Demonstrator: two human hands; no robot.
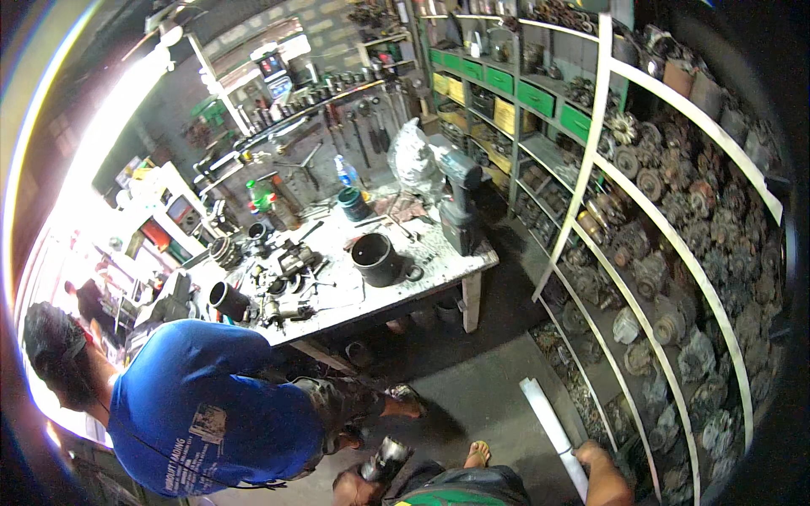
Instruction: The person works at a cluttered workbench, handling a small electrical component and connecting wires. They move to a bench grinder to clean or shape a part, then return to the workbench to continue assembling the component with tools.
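Observation:
At the lower edge my left hand (pixel 356 488) is closed round a dark, shiny cylindrical metal part (pixel 389 458), whose exact kind I cannot make out. Over on the right, beside the shelving, my right hand (pixel 596 461) has its fingers curled on a long white bar-like piece (pixel 550 419). That piece slants down past my hand to the lower edge. Whether it is loose or part of the rack is unclear. Between my hands, my bare foot (pixel 478 453) shows on the grey floor.
A person in a blue shirt (pixel 211 396) stands close on my left, at a cluttered white workbench (pixel 337 304). It carries a black pot (pixel 375 260), metal parts and a cordless power tool (pixel 459 202). Curved shelves (pixel 650 244) full of greasy parts line the right.

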